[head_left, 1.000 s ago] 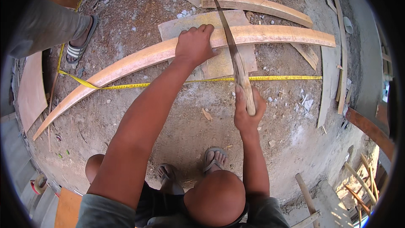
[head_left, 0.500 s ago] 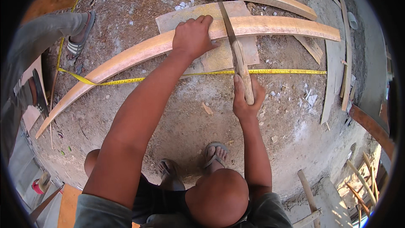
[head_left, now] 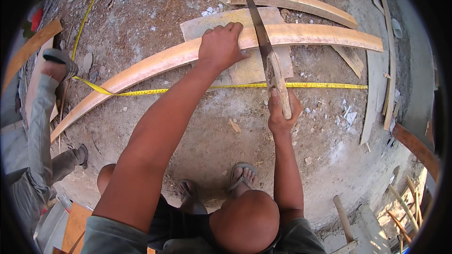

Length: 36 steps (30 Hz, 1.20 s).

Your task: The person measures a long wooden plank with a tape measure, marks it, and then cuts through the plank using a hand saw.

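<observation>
A long pale wooden board (head_left: 320, 34), bowed by the lens, lies across the ground in front of me. My left hand (head_left: 221, 47) grips it left of the saw, fingers over its far edge and thumb on the near side. In my right hand (head_left: 283, 113) is the worn wooden handle of a handsaw (head_left: 256, 19). Its blade crosses the board just right of my left hand and points away from me. Under the board rests a flat, sawdust-strewn slab (head_left: 249, 68). A yellow tape measure (head_left: 320, 85) stretches across the ground nearer to me, passing by the saw handle.
Beyond the board lies a shorter wooden piece (head_left: 292, 2). Grey planks (head_left: 374, 89) and thin strips lie at the right. Another person's leg and sandal (head_left: 61, 63) are at the left. A stick (head_left: 343, 218) and wood scraps are at the lower right.
The saw has been drawn slightly back toward me, still across the board. The other person at the left has stepped, and the foot has moved away from the board. My left hand keeps its hold.
</observation>
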Available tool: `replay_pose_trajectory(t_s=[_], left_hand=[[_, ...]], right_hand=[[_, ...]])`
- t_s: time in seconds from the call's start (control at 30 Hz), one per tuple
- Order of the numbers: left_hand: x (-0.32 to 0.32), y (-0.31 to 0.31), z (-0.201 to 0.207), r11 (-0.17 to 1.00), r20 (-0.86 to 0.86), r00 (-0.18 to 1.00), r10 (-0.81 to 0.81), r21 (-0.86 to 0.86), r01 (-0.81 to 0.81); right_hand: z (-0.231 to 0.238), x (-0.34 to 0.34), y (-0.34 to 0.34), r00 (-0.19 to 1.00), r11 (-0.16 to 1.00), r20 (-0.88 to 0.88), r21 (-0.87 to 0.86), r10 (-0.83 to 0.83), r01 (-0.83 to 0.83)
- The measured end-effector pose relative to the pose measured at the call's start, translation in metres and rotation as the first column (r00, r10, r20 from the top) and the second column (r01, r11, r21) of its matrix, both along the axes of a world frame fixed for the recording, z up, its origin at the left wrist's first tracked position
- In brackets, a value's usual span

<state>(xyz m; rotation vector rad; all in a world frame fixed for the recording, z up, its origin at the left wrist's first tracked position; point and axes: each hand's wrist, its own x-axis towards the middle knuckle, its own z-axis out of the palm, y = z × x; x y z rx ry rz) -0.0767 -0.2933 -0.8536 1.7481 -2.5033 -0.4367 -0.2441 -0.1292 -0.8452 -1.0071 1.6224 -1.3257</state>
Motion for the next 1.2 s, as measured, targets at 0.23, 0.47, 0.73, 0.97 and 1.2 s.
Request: replay_pose_trajectory(t_s=[0.23,0.47,0.73,0.97,1.2], left_hand=[[0.005,0.005,0.0,1.0,0.024,1.0,-0.001,0.027,0.001],[0.002,0.001,0.004,0.999,0.004,1.0,0.002,0.038,-0.002],[0.005,0.004,0.0,0.999,0.08,0.997,-0.008,0.048,0.004],[-0.004,-0.001,0.001,1.0,0.067,0.998,-0.01,-0.014,0.011],[0.002,0.002,0.005,0.996,0.126,0.992,-0.003,0.087,-0.008]], right_hand=[[0.043,0.024,0.015,0.996,0.998,0.053,0.001,0.067,-0.067],[0.059,0.017,-0.009,0.986,0.97,-0.027,0.187,0.166,-0.158],[0.064,-0.016,0.146,0.96,0.949,-0.207,0.292,0.188,-0.123],[0.053,-0.004,0.066,0.916,0.947,-0.355,0.312,0.185,-0.07],[0.061,-0.005,0.102,0.917,0.97,-0.357,0.22,0.18,-0.105]])
